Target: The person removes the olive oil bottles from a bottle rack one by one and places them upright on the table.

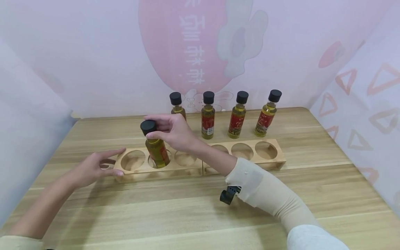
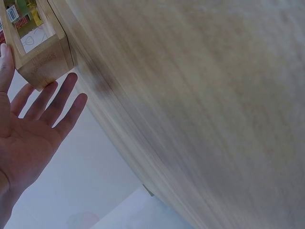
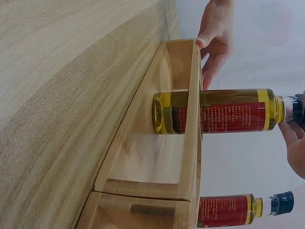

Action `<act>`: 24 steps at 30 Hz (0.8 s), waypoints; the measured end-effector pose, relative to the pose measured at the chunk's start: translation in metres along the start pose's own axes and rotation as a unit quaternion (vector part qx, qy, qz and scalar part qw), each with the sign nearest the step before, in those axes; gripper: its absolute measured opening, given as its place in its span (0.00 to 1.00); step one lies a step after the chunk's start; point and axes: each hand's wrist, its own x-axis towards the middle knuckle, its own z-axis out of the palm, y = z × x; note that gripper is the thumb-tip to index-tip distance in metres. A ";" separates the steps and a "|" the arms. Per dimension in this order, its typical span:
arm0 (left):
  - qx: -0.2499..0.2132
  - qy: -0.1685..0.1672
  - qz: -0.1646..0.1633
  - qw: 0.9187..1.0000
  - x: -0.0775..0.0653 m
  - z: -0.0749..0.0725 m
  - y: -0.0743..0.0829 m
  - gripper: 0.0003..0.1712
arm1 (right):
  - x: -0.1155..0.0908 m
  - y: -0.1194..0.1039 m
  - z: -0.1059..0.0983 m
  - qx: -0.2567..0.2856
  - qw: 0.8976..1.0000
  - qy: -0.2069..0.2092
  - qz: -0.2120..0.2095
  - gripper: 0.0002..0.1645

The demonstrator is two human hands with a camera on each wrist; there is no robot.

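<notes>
My right hand (image 1: pixel 178 133) holds an olive oil bottle (image 1: pixel 158 152) with a black cap and red label, thumb and fingers around its neck and cap. The bottle leans slightly, its lower part inside the second hole from the left of a wooden bottle rack (image 1: pixel 175 171). Seen in the right wrist view, the bottle's base (image 3: pixel 158 113) hangs above the rack's bottom board. My left hand (image 1: pixel 90 168) grips the rack's left end, thumb at the near corner and index finger at the far one. The left wrist view shows its other fingers (image 2: pixel 62 102) extended by that end.
A second wooden rack (image 1: pixel 275 164) adjoins on the right. Behind the racks several similar oil bottles (image 1: pixel 207 119) stand in a row; my right hand partly hides the leftmost. A printed white wall backs the wooden table (image 1: pixel 156 215). A black wrist device (image 1: pixel 229 195) hangs under my right sleeve.
</notes>
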 end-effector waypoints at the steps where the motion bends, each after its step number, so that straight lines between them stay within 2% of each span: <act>1: 0.000 0.000 0.000 1.000 0.000 0.000 0.000 0.46 | 0.000 0.000 0.000 0.001 1.000 0.001 0.001 0.28; 24: -0.006 0.007 0.019 1.000 -0.001 0.001 -0.003 0.45 | 0.002 -0.014 -0.006 0.019 1.000 0.012 -0.020 0.29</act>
